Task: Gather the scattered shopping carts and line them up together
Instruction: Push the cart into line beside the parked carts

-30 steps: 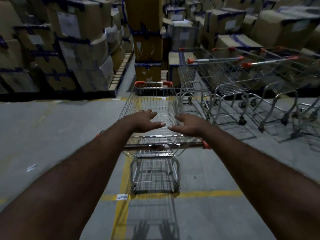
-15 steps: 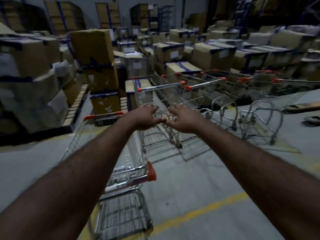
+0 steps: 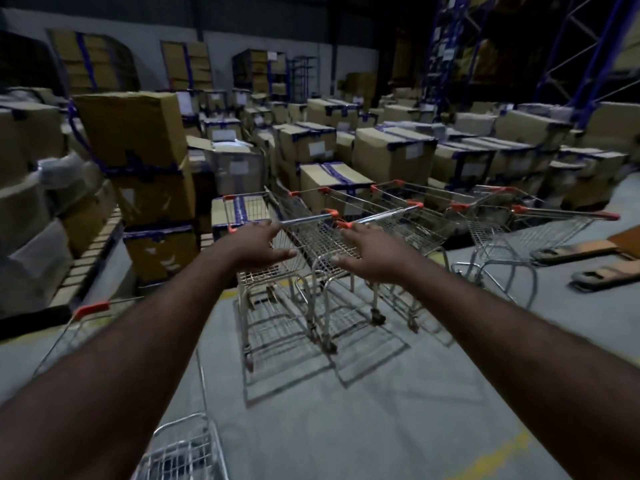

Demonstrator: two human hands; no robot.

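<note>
Row of carts (image 3: pixel 322 237) stands side by side on the floor (image 3: pixel 363 427), centre. Single cart (image 3: pixel 502 233) just right of it, apart. Near cart (image 3: pixel 90 308) at lower left. Boxes (image 3: pixel 394 150) stacked behind and left; rack (image 3: pixel 588 64) behind boxes, far right.

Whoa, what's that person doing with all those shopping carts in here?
A person is tidying up shopping carts in a warehouse. Both arms stretch forward, with the left hand and right hand open and holding nothing. They reach toward the handles of a row of carts parked side by side in front of stacked cardboard boxes. One loose cart stands apart at the lower left, beside the left arm, not yet in the row.
</note>
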